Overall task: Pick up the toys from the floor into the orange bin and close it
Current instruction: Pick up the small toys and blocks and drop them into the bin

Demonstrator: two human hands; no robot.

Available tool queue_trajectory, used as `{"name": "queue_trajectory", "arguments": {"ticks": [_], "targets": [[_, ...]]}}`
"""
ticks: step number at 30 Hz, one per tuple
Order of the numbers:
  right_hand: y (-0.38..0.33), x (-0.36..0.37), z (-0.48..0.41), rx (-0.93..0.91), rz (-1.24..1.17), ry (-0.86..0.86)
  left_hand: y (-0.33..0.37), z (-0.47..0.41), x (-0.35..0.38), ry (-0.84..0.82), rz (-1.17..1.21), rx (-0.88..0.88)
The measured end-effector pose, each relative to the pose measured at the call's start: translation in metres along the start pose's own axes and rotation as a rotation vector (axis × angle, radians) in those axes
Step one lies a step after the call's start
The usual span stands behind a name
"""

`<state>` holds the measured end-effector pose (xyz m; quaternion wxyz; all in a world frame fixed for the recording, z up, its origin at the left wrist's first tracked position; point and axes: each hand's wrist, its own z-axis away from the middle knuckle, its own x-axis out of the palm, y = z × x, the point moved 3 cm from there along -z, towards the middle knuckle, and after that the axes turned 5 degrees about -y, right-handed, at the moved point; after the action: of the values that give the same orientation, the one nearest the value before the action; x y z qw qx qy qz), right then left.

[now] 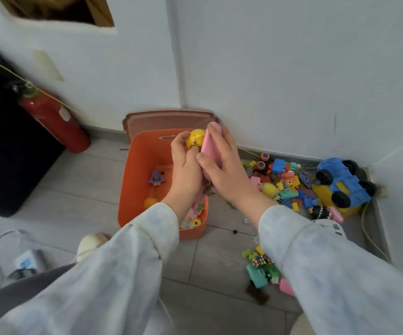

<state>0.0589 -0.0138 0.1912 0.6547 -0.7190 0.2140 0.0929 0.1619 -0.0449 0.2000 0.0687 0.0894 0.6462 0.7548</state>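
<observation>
Both hands are up over the orange bin [144, 153]! The left hand [186, 165] curls round a yellow round toy [195, 139], and pressed right against it the right hand [224, 165] grips a flat pink toy [207, 143], thumb on one face, fingers wrapped over the top. Directly beneath the hands the bin stands open, a purple toy [156, 177] down inside. Its lid [166, 119] leans on the wall just beyond the fingertips. Out past the right hand, a heap of small toys [285, 180] litters the floor beside a blue and yellow truck [340, 182]. A puzzle cube [259, 260] lies under the right forearm.
</observation>
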Motion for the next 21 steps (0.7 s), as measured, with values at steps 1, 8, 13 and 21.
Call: {"name": "queue_trajectory", "arguments": {"ticks": [1, 8, 13, 21], "targets": [[-0.004, 0.012, -0.005, 0.001, -0.005, -0.019, 0.001, -0.001, -0.013, 0.01, -0.005, 0.004], [0.004, 0.085, -0.02, 0.047, 0.03, -0.166, -0.03, -0.011, -0.081, 0.099, -0.029, -0.074], [0.028, 0.119, -0.019, 0.134, 0.062, -0.27, -0.065, -0.015, -0.112, 0.091, -0.09, -0.217], [0.041, 0.12, -0.024, 0.14, 0.159, -0.218, -0.07, -0.019, -0.124, 0.102, -0.204, -0.208]]}}
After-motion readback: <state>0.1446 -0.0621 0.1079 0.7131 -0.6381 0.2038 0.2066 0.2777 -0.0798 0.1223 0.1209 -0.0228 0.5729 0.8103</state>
